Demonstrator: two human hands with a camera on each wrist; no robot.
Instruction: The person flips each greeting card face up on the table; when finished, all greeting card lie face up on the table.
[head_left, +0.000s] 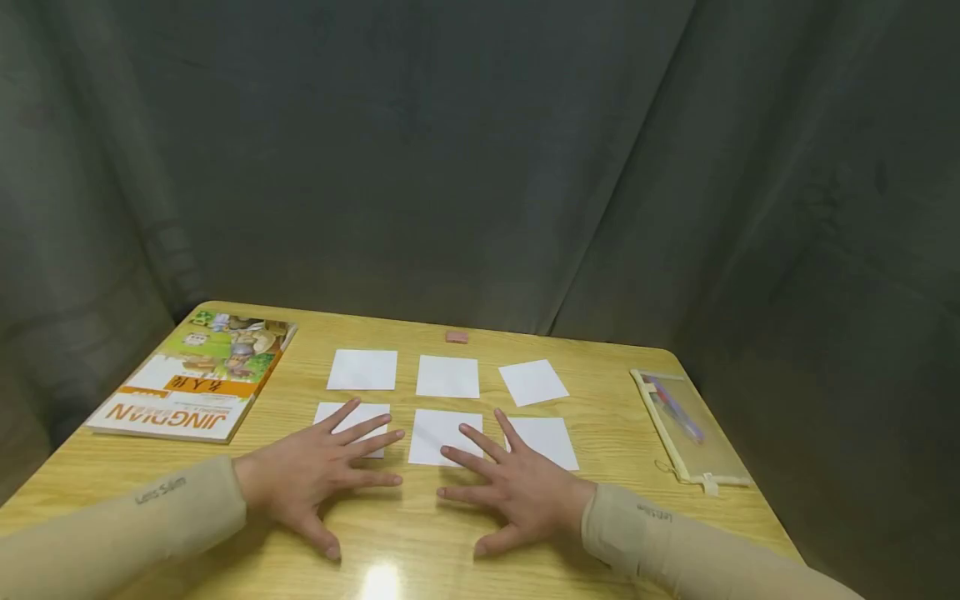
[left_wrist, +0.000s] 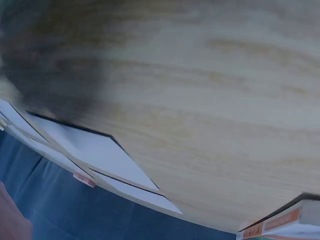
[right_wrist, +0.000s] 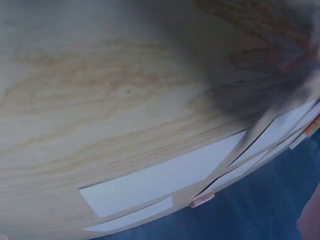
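Observation:
White square paper cards lie on the wooden table in two rows of three. My left hand [head_left: 322,471], fingers spread and nearly straight, overlaps the front left card [head_left: 371,412] in the head view. Palm down and spread likewise, my right hand [head_left: 525,492] has its fingertips over the front middle card [head_left: 435,429] and the near corner of the front right card [head_left: 551,442]. Neither hand holds anything. Behind are the back left card [head_left: 362,369], back middle card [head_left: 447,377] and back right card [head_left: 534,382], the last one turned askew.
A small pink block [head_left: 456,337] sits near the table's far edge. On the left lies a thick book [head_left: 187,375] with a colourful cover. A see-through zip pouch [head_left: 720,417] with pens [head_left: 678,412] inside lies on the right. Dark curtains [head_left: 420,167] hang around the table.

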